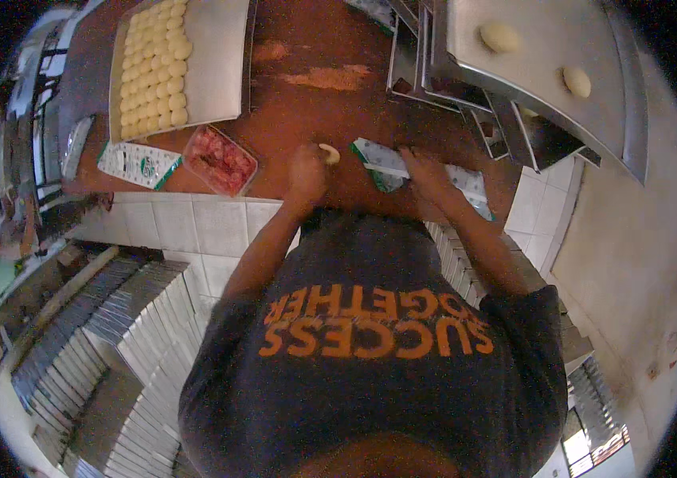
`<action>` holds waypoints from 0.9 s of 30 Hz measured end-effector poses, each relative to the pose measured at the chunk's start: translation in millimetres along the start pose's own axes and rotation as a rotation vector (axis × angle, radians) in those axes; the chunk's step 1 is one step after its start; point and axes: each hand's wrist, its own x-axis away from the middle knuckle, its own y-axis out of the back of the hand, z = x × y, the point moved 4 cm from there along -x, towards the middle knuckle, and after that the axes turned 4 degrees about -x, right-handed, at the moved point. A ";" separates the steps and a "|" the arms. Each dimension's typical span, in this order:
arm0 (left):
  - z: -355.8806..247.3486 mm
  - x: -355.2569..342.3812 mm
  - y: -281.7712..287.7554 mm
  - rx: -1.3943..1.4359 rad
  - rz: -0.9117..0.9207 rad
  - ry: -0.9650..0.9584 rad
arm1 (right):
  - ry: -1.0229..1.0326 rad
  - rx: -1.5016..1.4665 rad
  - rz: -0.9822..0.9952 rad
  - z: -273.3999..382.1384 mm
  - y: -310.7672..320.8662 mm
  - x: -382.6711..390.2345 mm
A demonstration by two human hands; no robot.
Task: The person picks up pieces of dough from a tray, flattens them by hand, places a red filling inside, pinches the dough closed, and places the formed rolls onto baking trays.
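Observation:
My left hand (307, 174) is at the front of the brown table, its fingers curled round a small pale piece of dough (329, 153) that shows past the fingertips. To the right, my right hand (428, 174) has its fingers closed together on a white and green plastic packet (382, 156). The packet's far end comes out beyond the wrist, and the hand hides its middle. Left of my left hand lies a clear plastic tub (221, 162) of red, chunky filling, apart from both hands.
A metal tray (219, 72) with rows of dough balls (153, 76) stands at the far left. Beside the tub lies another white and green packet (141, 165). Stacked metal trays (506, 119) rise at the right, the top one (538, 48) carrying two dough balls. Flour dusts the brown table (307, 103).

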 end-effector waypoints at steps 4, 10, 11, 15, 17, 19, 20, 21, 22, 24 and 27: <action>37.1 17.6 -53.2 0.328 0.220 0.017 | 0.086 -0.130 0.094 5.3 12.9 -0.2; -10.2 -25.7 -1.6 0.674 0.131 0.361 | 0.233 -0.051 -0.127 -3.1 0.2 15.3; -10.6 -28.9 -7.2 0.607 0.137 0.294 | 0.245 -0.039 -0.156 1.8 3.8 16.8; 5.1 -33.1 -55.8 0.845 0.359 0.404 | 0.220 -0.081 -0.101 13.0 21.7 20.3; -9.2 -34.0 -40.9 0.712 0.326 0.417 | 0.162 -0.049 -0.051 1.4 4.1 14.6; -19.4 -34.0 -28.2 0.738 0.408 0.455 | 0.240 -0.061 -0.090 -1.1 2.1 17.2; -20.6 -32.8 -24.7 0.750 0.445 0.477 | 0.283 -0.067 -0.110 -0.3 2.8 18.0; -20.7 -32.4 -23.8 0.823 0.419 0.486 | 0.266 -0.069 -0.082 -1.4 1.5 17.5; -20.0 -31.8 -24.6 0.896 0.392 0.495 | 0.248 -0.071 -0.054 -2.4 0.4 16.6; -6.3 -26.8 -36.3 1.230 0.264 0.554 | 0.221 -0.053 -0.017 1.9 2.3 13.6; 1.0 -26.8 -36.6 1.825 0.059 0.577 | 0.173 0.007 -0.155 10.1 15.2 8.2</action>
